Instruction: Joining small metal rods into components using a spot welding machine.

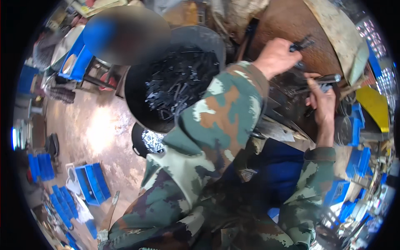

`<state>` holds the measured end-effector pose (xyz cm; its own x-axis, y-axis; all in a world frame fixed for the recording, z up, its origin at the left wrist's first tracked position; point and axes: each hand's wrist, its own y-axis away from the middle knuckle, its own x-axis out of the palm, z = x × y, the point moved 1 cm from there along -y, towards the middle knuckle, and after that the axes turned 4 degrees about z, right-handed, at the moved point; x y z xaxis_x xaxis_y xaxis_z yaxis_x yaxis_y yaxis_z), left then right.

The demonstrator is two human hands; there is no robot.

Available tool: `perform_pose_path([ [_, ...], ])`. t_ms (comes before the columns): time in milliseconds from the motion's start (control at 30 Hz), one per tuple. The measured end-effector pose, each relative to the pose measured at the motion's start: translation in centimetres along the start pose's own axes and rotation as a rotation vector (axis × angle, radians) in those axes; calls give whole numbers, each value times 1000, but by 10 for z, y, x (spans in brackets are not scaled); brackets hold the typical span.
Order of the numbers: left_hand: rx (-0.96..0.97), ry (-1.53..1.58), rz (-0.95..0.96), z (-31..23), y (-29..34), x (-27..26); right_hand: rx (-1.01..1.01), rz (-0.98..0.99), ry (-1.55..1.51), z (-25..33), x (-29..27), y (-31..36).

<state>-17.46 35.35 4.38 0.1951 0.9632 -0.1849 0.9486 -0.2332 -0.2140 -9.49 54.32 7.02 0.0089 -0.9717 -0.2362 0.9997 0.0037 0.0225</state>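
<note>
My left hand (pixel 276 56) is closed over the brown, worn bench top, its fingers round a dark metal piece (pixel 304 43) that sticks out to the right. Nearer to me on the right, my right hand (pixel 323 99) grips a dark, rod-like tool (pixel 327 78) with a shiny rounded end; its exact kind cannot be made out. To the left of my left arm stands a large black tub (pixel 135 100), holding a heap of dark, narrow metal pieces (pixel 181 79). Both forearms wear camouflage sleeves.
A small black bucket (pixel 137 139) of small silvery pieces (pixel 152 141) stands beside the large tub. Blue bins (pixel 92 183) are on the floor at left, with more blue bins (pixel 359 161) at right. A yellow panel (pixel 372 109) lies beyond the bench top (pixel 287 25).
</note>
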Motion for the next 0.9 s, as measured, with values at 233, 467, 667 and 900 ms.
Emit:
perform_pose_path([
  [233,100,-202,184,31,-3,6,-410,315,524,-30,-3,71],
  [467,-106,-648,332,40,2,10,-377,437,704,-49,0,89],
  [667,-198,-680,498,59,1,10,192,291,242,-32,-20,67],
  [900,-108,-492,391,55,-7,15,149,-157,-442,-30,-24,29],
])
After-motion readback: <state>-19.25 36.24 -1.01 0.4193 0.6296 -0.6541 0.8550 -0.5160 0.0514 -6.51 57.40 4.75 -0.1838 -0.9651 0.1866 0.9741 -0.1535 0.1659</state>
